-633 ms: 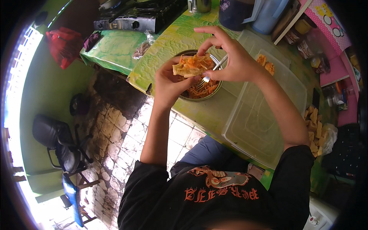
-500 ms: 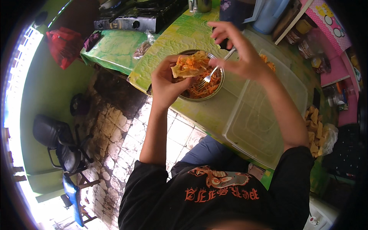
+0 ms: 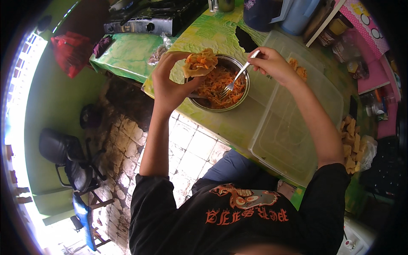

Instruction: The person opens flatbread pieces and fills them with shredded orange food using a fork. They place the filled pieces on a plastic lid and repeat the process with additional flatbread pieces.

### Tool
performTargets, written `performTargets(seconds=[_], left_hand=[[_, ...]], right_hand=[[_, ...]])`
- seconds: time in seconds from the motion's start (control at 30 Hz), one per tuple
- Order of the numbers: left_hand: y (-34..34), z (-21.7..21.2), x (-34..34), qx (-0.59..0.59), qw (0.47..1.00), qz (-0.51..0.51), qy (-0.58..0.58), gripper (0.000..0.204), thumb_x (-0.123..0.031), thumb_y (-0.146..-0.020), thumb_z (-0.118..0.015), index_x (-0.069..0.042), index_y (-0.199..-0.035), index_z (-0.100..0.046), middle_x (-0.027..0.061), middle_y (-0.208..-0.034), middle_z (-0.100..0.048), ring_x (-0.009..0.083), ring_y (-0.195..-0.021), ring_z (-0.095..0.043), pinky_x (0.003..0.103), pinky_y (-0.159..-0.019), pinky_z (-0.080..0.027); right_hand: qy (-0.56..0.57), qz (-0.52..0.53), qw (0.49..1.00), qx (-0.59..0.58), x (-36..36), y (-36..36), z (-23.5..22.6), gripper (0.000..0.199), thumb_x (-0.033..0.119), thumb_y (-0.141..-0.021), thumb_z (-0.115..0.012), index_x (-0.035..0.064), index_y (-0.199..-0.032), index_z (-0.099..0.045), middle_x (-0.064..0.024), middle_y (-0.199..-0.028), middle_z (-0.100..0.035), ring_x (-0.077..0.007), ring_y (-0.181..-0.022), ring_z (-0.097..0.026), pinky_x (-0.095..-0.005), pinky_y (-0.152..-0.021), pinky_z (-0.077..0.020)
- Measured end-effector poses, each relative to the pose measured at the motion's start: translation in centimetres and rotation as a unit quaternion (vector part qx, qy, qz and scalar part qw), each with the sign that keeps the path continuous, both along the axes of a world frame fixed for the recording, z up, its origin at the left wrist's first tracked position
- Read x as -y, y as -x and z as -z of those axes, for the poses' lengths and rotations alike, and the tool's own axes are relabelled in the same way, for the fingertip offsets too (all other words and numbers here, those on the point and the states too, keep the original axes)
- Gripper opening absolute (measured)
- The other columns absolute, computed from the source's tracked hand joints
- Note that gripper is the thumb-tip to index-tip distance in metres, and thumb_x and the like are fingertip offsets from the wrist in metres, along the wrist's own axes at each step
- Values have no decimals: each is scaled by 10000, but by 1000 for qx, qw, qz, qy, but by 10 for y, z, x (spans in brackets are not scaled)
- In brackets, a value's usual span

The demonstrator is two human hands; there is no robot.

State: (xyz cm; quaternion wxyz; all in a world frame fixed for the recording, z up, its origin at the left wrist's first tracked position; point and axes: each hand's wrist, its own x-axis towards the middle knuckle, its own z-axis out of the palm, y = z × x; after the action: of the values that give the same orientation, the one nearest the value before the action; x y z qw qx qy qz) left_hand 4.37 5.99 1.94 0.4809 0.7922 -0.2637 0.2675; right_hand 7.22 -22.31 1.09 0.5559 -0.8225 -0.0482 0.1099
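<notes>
Gripping, left: bare left hand [image 3: 166,85], at the left side of the round, silver metal bowl [image 3: 233,63]; grip clamped on a yellow-brown, open-topped food piece [image 3: 199,63] filled with orange shreds, thumb on its lower side.
Gripping, right: bare right hand [image 3: 274,64], just right of the bowl; grip closed around the upper handle of a slim, silver metal fork [image 3: 243,69].
Food piece: raised over the bowl's left rim, open side up, filling visible in the top.
Fork: tilted, crossing the bowl's right rim in view; tines down among the loose orange and pale shredded filling [image 3: 212,87] inside the bowl.
Worktop: green-and-yellow patterned worktop [image 3: 199,36], carrying the bowl near its left edge.
Container: shallow, clear plastic container [image 3: 280,131], right of the bowl, below the right forearm.
Finished-looking portion: orange-topped food piece [image 3: 298,70], right of the bowl, near the right wrist; partly hidden.
Pile: brown, angular food pieces [image 3: 350,144], well right of the bowl, beside a crumpled, clear plastic bag [image 3: 369,155].
Pitcher: light-blue plastic pitcher [image 3: 299,17], beyond the bowl to its right.
</notes>
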Motion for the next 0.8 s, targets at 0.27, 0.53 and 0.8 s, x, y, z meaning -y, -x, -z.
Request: performTargets(seconds=[0.27, 0.53, 0.8], left_hand=[[-1, 2, 7, -93, 989, 63, 101, 374, -39, -639, -776, 17, -979, -630, 79, -964, -646, 148, -940, -614, 303, -901, -461], [5, -6, 12, -130, 975, 90, 158, 373, 1, -666, -767, 43, -1002, -608, 85, -985, -642, 145, -923, -617, 298, -881, -472], [10, -8, 17, -176, 956, 128, 198, 421, 32, -678, -757, 76, -1052, -568, 112, -1020, -641, 157, -958, -619, 297, -894, -472]], right_hand=[[-86, -10, 980, 182, -24, 29, -18, 235, 215, -1013, -388, 46, -1021, -552, -17, -754, -566, -22, -571, -439, -173, -492, -340], [-316, 202, 866, 331, -3, 26, -64, 199, 161, -996, -413, 9, -1004, -541, -142, -1009, -628, -90, -668, -524, -209, -548, -383], [-391, 73, 878, 267, -16, 35, -63, 197, 149, -999, -407, 15, -1026, -549, -153, -1026, -624, -99, -701, -517, -199, -571, -375]])
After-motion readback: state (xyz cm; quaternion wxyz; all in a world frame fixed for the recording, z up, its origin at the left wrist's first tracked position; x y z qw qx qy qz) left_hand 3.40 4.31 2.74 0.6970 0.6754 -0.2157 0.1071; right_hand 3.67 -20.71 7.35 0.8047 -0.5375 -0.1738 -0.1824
